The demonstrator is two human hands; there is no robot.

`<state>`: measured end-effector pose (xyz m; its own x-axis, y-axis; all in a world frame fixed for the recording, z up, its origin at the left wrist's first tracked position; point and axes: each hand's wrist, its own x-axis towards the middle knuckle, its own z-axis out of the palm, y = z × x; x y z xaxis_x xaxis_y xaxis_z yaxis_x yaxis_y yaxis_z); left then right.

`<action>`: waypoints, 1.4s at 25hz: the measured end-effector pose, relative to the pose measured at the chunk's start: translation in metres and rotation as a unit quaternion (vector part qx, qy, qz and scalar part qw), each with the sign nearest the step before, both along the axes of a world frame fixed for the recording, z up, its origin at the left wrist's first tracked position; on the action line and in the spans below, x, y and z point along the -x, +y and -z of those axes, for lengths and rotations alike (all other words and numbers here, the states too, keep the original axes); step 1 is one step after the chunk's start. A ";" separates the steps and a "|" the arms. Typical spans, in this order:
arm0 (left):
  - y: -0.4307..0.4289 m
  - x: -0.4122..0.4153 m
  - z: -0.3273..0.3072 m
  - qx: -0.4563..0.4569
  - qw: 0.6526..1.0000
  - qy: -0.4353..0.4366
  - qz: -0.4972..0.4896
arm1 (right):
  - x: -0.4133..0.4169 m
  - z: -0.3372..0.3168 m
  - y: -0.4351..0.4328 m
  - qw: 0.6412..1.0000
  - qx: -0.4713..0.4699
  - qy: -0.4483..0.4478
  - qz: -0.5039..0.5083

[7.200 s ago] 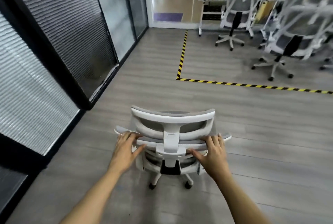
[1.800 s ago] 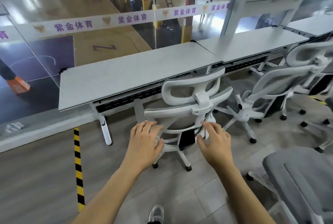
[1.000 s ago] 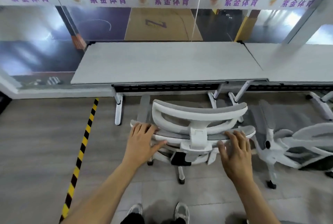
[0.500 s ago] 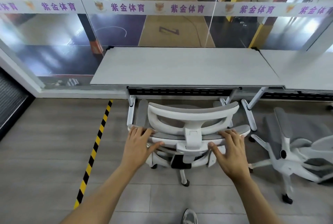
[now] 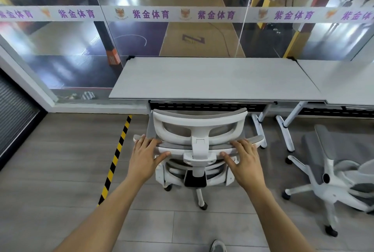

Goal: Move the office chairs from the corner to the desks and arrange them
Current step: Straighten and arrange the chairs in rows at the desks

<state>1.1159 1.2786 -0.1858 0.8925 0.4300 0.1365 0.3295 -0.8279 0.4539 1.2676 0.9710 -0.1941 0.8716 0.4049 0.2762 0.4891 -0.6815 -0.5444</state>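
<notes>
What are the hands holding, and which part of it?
Both hold the white office chair by the top edge of its backrest, under the headrest: left hand at the left end, right hand at the right.

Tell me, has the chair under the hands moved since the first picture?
Yes. The chair has rolled forward to the desk; its top now nearly meets the desk's front edge.
</notes>
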 end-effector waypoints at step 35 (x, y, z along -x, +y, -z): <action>-0.295 -0.110 -0.074 -0.019 0.943 -0.110 0.315 | 0.028 -0.055 -0.241 0.963 -0.001 -0.063 0.263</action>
<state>1.2254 0.9840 -0.1117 0.9172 -0.1845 0.3531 -0.3314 -0.8453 0.4192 1.2395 0.7300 -0.1394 0.9156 -0.0838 0.3932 0.1391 -0.8516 -0.5054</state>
